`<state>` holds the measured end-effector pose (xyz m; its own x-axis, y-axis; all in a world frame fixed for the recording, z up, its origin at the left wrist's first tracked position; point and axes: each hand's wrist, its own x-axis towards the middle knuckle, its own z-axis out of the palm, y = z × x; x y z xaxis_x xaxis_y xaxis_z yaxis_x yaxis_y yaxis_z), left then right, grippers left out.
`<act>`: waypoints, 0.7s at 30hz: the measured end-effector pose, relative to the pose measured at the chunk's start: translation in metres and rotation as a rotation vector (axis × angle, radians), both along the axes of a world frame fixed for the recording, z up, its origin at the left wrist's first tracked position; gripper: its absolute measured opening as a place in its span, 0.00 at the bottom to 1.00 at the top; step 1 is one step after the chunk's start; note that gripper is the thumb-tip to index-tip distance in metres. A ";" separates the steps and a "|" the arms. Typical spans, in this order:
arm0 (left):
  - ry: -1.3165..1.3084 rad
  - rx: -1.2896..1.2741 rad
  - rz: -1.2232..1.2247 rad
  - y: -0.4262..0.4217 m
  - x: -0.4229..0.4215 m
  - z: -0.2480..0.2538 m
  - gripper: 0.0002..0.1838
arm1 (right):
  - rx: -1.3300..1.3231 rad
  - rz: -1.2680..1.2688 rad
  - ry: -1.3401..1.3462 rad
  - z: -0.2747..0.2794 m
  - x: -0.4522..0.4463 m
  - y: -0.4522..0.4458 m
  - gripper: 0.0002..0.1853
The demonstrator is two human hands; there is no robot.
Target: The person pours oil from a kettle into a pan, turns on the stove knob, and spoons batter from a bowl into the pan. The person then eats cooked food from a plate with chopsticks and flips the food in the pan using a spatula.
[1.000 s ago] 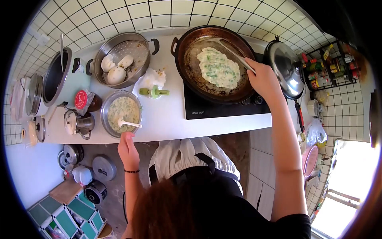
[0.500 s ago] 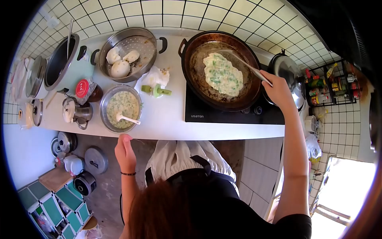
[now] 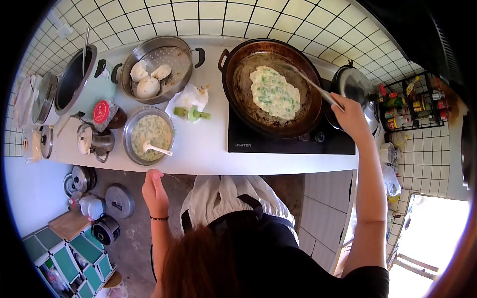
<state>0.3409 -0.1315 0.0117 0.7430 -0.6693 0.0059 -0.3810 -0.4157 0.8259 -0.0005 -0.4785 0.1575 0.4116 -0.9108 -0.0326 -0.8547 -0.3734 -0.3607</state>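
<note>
My right hand (image 3: 352, 116) is wrapped round the handle of a metal spatula (image 3: 322, 92). The spatula reaches into a large dark frying pan (image 3: 236, 107), its blade end blurred near the upper right of a pancake flecked with green (image 3: 275, 93). That pancake lies flat in the pan, pale on top. At the counter's front edge, my left hand (image 3: 155, 191) is held upright with fingers stretched close together and nothing seen in it. Just beyond it stands a metal bowl of pale batter with green bits (image 3: 141, 126), a white spoon (image 3: 158, 148) resting inside.
The pan sits on a black cooktop (image 3: 290, 145). Further left are a steel colander (image 3: 171, 82) with several white pieces, a green-handled tool (image 3: 191, 114), a red-lidded jar (image 3: 103, 112) and a small metal pot (image 3: 102, 141). A lidded pot (image 3: 350, 82) stands right of the pan.
The view has shifted slightly, moving the counter things a little left. My right hand and the spatula have drawn slightly right, away from the pancake. My left hand stays at the counter edge.
</note>
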 end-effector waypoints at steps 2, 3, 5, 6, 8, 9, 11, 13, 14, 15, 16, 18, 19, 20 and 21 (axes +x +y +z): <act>-0.007 0.000 -0.007 0.000 0.001 -0.001 0.14 | -0.057 -0.025 0.019 -0.007 -0.013 -0.009 0.19; -0.015 -0.005 0.000 0.000 0.000 0.000 0.14 | -0.032 -0.045 0.039 -0.007 -0.019 -0.011 0.18; -0.028 -0.017 0.010 0.000 -0.002 -0.001 0.14 | -0.012 -0.081 0.077 -0.011 -0.029 -0.013 0.18; -0.026 -0.019 0.003 0.002 -0.002 -0.001 0.14 | 0.000 -0.098 0.096 -0.013 -0.032 -0.013 0.18; -0.025 -0.035 -0.009 0.000 -0.001 -0.003 0.14 | 0.047 -0.117 0.179 -0.004 -0.027 0.000 0.18; -0.029 -0.038 -0.014 -0.002 -0.002 -0.002 0.14 | 0.079 -0.128 0.222 0.001 -0.026 0.009 0.19; -0.041 -0.044 -0.026 -0.004 -0.002 -0.001 0.14 | 0.105 -0.114 0.159 0.007 -0.029 0.020 0.18; -0.035 -0.041 -0.039 -0.008 -0.004 0.000 0.14 | 0.105 -0.115 0.092 0.012 -0.037 0.025 0.17; -0.032 -0.037 -0.044 -0.008 -0.005 0.001 0.14 | 0.169 -0.193 0.059 0.016 -0.040 0.024 0.17; -0.039 -0.048 -0.047 -0.010 -0.005 0.000 0.14 | 0.164 -0.186 0.033 0.011 -0.050 0.018 0.18; -0.045 -0.057 -0.050 -0.011 -0.005 0.000 0.14 | 0.161 -0.180 0.009 0.008 -0.059 0.013 0.18; -0.044 -0.058 -0.052 -0.012 -0.006 0.001 0.14 | 0.315 -0.346 -0.047 0.005 -0.070 0.005 0.18; -0.036 -0.053 -0.050 -0.012 -0.006 0.001 0.14 | 0.390 -0.429 -0.075 0.005 -0.073 0.001 0.19; -0.027 -0.048 -0.047 -0.013 -0.006 0.001 0.15 | 0.422 -0.440 -0.080 0.006 -0.077 -0.002 0.19; -0.030 -0.054 -0.046 -0.013 -0.007 0.002 0.15 | 0.453 -0.453 -0.084 0.008 -0.081 -0.005 0.20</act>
<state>0.3336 -0.1449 0.0136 0.7101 -0.7011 0.0647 -0.4238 -0.3523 0.8344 -0.0817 -0.4837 0.1655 0.0076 -0.8983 -0.4393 -0.8540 0.2228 -0.4703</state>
